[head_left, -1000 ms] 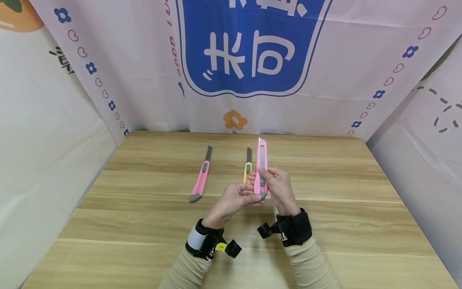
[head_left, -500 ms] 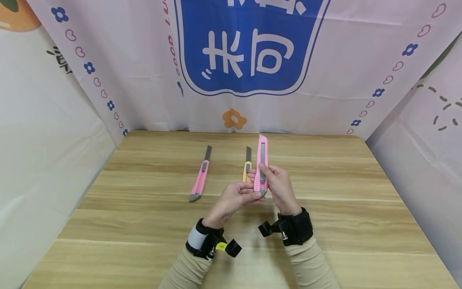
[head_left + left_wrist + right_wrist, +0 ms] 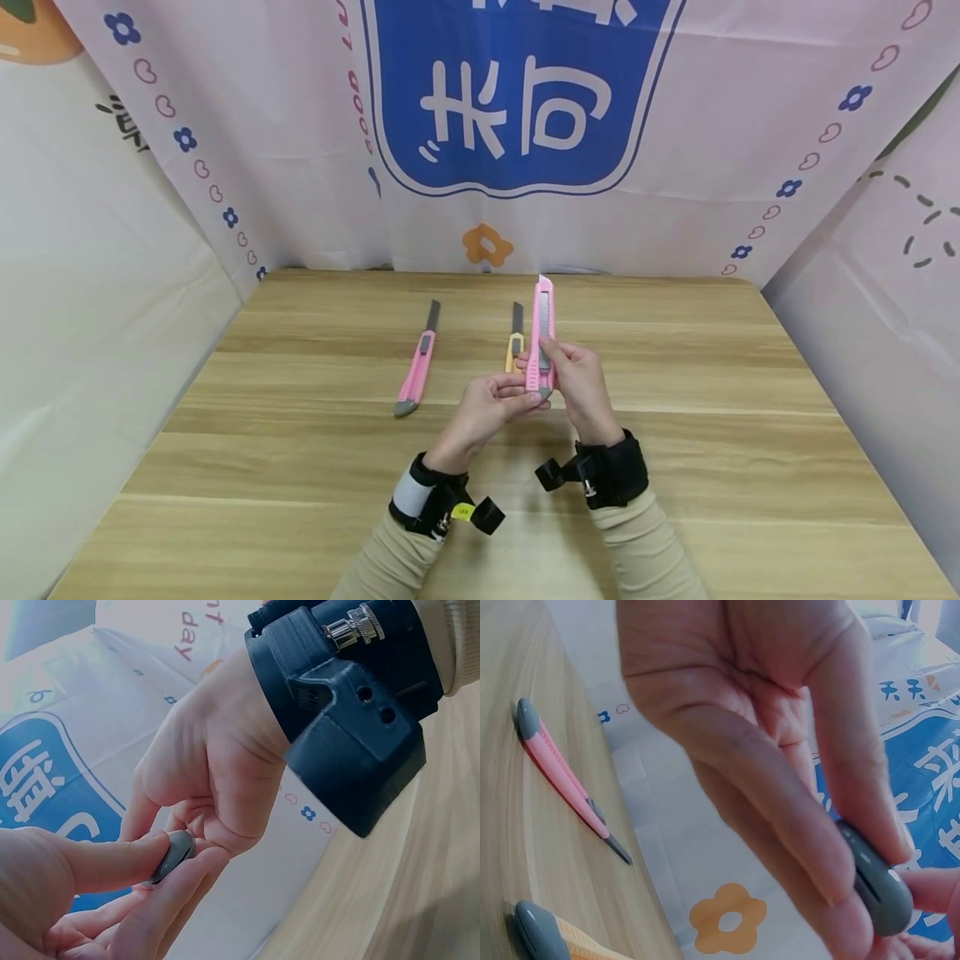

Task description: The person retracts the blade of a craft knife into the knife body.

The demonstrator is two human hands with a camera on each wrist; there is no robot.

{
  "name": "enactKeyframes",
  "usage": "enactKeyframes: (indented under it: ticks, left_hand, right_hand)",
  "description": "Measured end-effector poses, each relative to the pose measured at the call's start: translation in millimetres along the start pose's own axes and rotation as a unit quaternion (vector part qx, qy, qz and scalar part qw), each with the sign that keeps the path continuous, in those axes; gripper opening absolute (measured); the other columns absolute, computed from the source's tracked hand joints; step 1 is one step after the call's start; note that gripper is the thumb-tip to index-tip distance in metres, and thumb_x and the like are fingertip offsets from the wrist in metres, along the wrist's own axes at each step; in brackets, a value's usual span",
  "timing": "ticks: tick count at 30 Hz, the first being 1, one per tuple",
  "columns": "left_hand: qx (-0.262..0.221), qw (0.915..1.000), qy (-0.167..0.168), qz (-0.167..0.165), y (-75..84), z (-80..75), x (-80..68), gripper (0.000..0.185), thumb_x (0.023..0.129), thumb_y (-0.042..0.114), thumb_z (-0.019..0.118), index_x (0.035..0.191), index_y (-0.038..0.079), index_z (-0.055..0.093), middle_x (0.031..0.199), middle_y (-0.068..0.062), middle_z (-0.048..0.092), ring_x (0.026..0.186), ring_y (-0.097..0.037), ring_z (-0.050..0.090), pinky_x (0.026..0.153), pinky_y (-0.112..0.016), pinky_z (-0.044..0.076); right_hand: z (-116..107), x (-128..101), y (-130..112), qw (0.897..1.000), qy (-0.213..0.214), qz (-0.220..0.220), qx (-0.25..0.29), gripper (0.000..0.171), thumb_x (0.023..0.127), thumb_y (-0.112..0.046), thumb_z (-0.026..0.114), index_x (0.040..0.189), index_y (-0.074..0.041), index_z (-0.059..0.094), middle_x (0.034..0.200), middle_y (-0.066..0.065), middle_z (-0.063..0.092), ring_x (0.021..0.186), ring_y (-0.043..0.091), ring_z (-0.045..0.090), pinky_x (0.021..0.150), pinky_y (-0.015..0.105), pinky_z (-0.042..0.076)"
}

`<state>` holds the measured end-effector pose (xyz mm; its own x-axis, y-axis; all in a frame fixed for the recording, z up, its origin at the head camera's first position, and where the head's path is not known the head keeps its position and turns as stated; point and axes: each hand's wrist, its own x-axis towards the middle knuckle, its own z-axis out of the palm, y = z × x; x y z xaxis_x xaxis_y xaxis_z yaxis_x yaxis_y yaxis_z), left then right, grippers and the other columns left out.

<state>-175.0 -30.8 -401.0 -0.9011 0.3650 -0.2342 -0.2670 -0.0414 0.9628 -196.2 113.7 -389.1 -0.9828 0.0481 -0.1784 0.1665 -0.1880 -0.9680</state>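
Observation:
In the head view, a pink utility knife [image 3: 545,317] is held upright above the table, with a short tip of blade showing at its top. My left hand [image 3: 491,407] pinches its grey end cap between thumb and fingers. Behind the knife my right hand [image 3: 583,379] holds the body, its thumb on the grey strip along the front. From the left wrist, the grey end cap [image 3: 174,856] sits between the left thumb and fingers, and the pink body is hidden. Partly behind the hands lies a yellow utility knife [image 3: 515,342], blade extended.
A second pink utility knife [image 3: 420,358] lies on the wooden table [image 3: 300,467] to the left, its blade out and pointing away. The printed curtain [image 3: 315,200] hangs at the table's back edge.
Both hands and the pink knife between them have shifted slightly up in the head view. The grip stays the same, and the knives on the table have not moved.

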Motion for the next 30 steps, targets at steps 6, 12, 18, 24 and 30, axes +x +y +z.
enactKeyframes:
  ticks: [6, 12, 18, 24, 30]
  left_hand:
    - [0.002, 1.0000, -0.005, 0.006, -0.8, -0.9, -0.2, 0.033, 0.090, 0.000, 0.062, 0.122, -0.007, 0.060, 0.120, -0.025, 0.066, 0.094, -0.018, 0.074, 0.099, -0.042, 0.055]
    - [0.011, 0.9999, -0.009, 0.006, 1.0, 0.5, -1.8, 0.034, 0.090, 0.000, 0.062, 0.122, -0.008, 0.059, 0.120, -0.026, 0.066, 0.096, -0.021, 0.074, 0.099, -0.042, 0.054]
    - [0.004, 0.9999, -0.012, 0.004, 2.2, 0.8, -2.6, 0.033, 0.090, -0.001, 0.061, 0.123, -0.009, 0.058, 0.120, -0.028, 0.065, 0.095, -0.021, 0.074, 0.098, -0.039, 0.055]
    - [-0.002, 0.9999, -0.014, 0.007, 2.5, 0.0, -2.8, 0.033, 0.090, -0.002, 0.060, 0.123, -0.010, 0.057, 0.120, -0.029, 0.064, 0.094, -0.020, 0.074, 0.093, -0.033, 0.058]
    - [0.003, 0.9999, -0.014, 0.006, 2.2, 0.0, -2.9, 0.033, 0.090, -0.001, 0.061, 0.122, -0.009, 0.058, 0.119, -0.028, 0.065, 0.095, -0.021, 0.074, 0.095, -0.036, 0.057]
  right_hand:
    - [-0.5, -0.5, 3.5, 1.000, 0.000, -0.030, 0.008, 0.036, 0.099, -0.017, 0.053, 0.118, 0.014, 0.058, 0.069, -0.009, 0.075, 0.069, 0.004, 0.073, 0.064, 0.018, 0.059]
    - [-1.4, -1.1, 3.4, 0.999, 0.000, -0.035, 0.012, 0.035, 0.098, -0.014, 0.054, 0.117, 0.015, 0.058, 0.072, -0.005, 0.076, 0.068, 0.005, 0.073, 0.066, 0.019, 0.060]
    - [-1.5, -0.9, 3.2, 0.999, -0.001, -0.031, 0.010, 0.032, 0.097, -0.008, 0.054, 0.118, 0.016, 0.057, 0.077, 0.002, 0.077, 0.069, 0.006, 0.073, 0.069, 0.019, 0.061]
    - [-1.0, -1.3, 3.6, 0.999, -0.007, -0.038, 0.009, 0.031, 0.097, -0.006, 0.054, 0.118, 0.017, 0.058, 0.072, -0.004, 0.077, 0.069, 0.005, 0.073, 0.067, 0.017, 0.060]
    - [-1.0, -1.1, 3.1, 0.999, -0.009, -0.033, 0.008, 0.031, 0.097, -0.005, 0.053, 0.118, 0.017, 0.057, 0.068, -0.009, 0.075, 0.069, 0.005, 0.073, 0.066, 0.017, 0.059]
